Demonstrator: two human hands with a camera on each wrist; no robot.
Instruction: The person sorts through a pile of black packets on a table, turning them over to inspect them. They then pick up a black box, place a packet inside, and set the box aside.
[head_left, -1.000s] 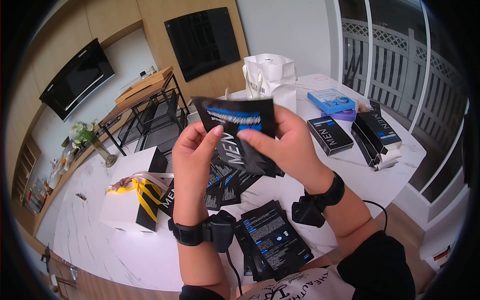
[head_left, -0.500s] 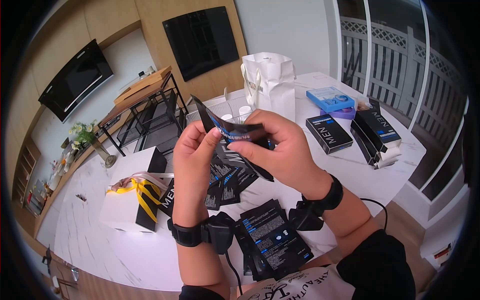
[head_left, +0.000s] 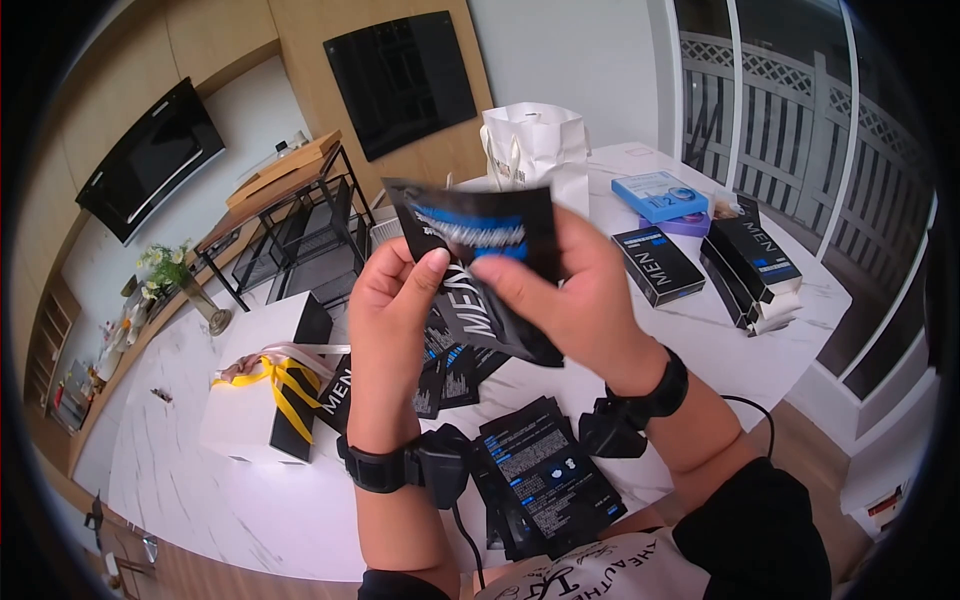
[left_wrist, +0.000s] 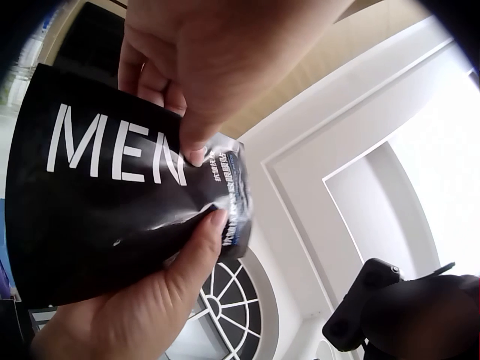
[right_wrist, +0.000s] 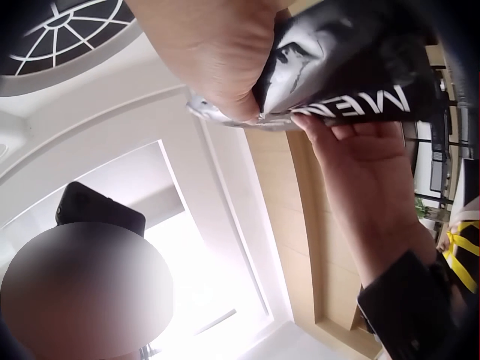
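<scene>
Both hands hold one black sachet [head_left: 475, 310], printed MEN in white with blue lettering, up above the table. My left hand [head_left: 393, 300] pinches its left side between thumb and fingers. On the opposite side my right hand [head_left: 580, 305] grips it, thumb on the printed front and fingers behind. In the left wrist view the sachet [left_wrist: 97, 210] is creased between the two thumbs. Below the hands lies a stack of black sachets [head_left: 555, 480], text side up. More black sachets [head_left: 460, 380] are fanned out behind it, partly hidden by the left arm.
A white box [head_left: 245, 415] with a yellow ribbon stands at left. To the right are a black MEN box [head_left: 655, 265], an opened black box [head_left: 755, 265], and a blue box [head_left: 660, 197] on a purple box [head_left: 688, 224]. A white paper bag [head_left: 545, 145] stands behind the hands.
Half a second ago the sachet was bent, its right side tilted back; now its printed front faces me again, much as one second ago. Both hands keep their hold.
</scene>
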